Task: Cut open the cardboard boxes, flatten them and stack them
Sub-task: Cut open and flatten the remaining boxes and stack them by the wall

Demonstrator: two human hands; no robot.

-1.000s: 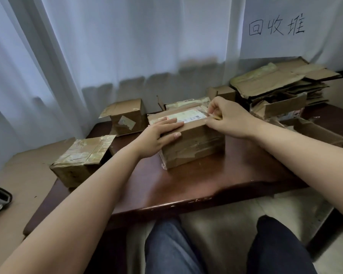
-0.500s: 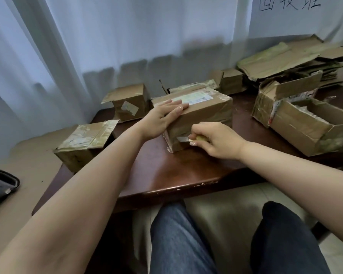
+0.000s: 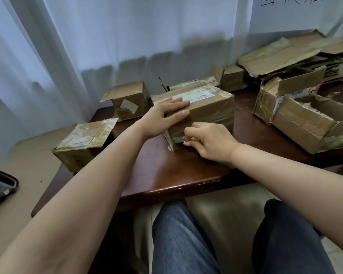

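- at the middle of the dark wooden table (image 3: 186, 175) sits a taped cardboard box (image 3: 210, 107) with a shipping label on top.
- left hand (image 3: 162, 117) lies flat, fingers straight, on its top near corner.
- right hand (image 3: 210, 140) pinches what looks like a small blade (image 3: 177, 139) against the box's near face.
- flattened cardboard stack (image 3: 291, 56) lies at far right.

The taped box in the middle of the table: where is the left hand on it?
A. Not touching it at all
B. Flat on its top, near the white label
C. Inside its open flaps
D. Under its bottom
B: the left hand lies with straight fingers on top of the taped box, beside its white label, while the right hand pinches a small blade at the box's near lower edge.
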